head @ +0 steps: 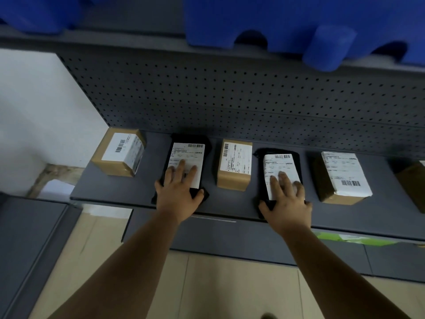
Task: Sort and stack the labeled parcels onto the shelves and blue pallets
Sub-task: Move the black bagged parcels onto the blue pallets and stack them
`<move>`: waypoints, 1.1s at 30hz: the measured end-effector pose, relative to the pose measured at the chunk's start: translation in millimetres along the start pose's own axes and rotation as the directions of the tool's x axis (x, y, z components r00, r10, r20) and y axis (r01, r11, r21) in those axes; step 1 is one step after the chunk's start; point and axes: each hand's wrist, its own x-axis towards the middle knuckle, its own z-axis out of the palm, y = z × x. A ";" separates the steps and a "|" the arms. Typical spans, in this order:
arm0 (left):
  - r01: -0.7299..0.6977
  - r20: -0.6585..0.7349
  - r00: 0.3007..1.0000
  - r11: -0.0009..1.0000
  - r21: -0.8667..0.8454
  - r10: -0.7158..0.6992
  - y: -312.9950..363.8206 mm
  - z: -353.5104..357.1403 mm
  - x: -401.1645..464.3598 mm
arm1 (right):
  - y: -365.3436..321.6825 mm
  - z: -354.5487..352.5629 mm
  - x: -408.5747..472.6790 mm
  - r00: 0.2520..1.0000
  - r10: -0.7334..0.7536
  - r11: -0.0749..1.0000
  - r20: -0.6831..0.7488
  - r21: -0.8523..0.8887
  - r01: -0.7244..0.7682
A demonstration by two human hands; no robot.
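We're looking down on a grey shelf (pixel 110 194) under a blue pallet (pixel 287 24), parcels sitting in a row. Left hand (pixel 178 189) and right hand (pixel 286 201) are each pressing flat, fingers spread, on a black parcel (pixel 181 143) and second black parcel (pixel 295 157). Both are overhanging the front edge; they're likely sliding off if we're letting go.
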 end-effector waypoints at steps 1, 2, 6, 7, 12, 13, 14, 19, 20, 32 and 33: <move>0.003 -0.005 1.000 1.000 0.001 -0.003 2.6 -0.4 -4.4 | -0.9 -0.8 -2.7 1.000 0.001 1.000 -0.014 -0.004 -0.001; 0.009 -0.007 1.000 1.000 0.001 -0.009 4.8 -1.1 -8.0 | -1.8 -2.5 -5.1 1.000 0.004 1.000 -0.023 -0.005 -0.004; 0.032 -0.002 0.999 0.999 -0.012 -0.032 12.3 -11.5 -19.0 | -5.3 -10.7 -16.9 1.000 0.007 1.000 -0.031 0.005 -0.006; 0.036 0.002 0.999 0.999 -0.012 -0.036 14.4 -15.3 -22.1 | -5.5 -14.1 -20.7 0.999 0.005 1.000 -0.038 0.008 -0.005; 0.036 -0.020 0.999 0.999 -0.004 -0.036 23.4 -43.2 -42.8 | -4.6 -41.6 -42.1 0.998 -0.002 1.000 -0.060 0.024 0.004; 0.042 -0.021 0.999 0.999 -0.018 -0.043 25.9 -49.6 -46.8 | -4.0 -49.8 -47.3 0.998 -0.004 0.999 -0.062 0.033 0.006; 0.050 -0.015 0.999 0.998 -0.036 -0.050 29.5 -55.0 -51.2 | -3.5 -58.2 -52.8 0.998 -0.008 0.999 -0.063 0.040 0.011; 0.076 0.002 0.997 0.994 -0.079 -0.076 45.2 -36.3 -63.1 | 4.7 -78.6 -70.0 0.996 -0.056 0.997 -0.067 0.045 0.059; 0.096 0.004 0.995 0.991 -0.093 -0.096 45.4 -27.7 -60.1 | 8.5 -76.6 -70.2 0.994 -0.066 0.997 -0.088 0.042 0.070; 0.047 0.052 0.998 0.996 -0.081 -0.043 31.3 3.4 -46.8 | 11.3 -42.0 -50.6 0.987 -0.091 0.994 -0.136 0.055 0.099; 0.050 0.040 0.998 0.996 -0.076 -0.047 32.4 0.3 -47.2 | 9.0 -41.5 -50.5 0.986 -0.094 0.993 -0.141 0.054 0.103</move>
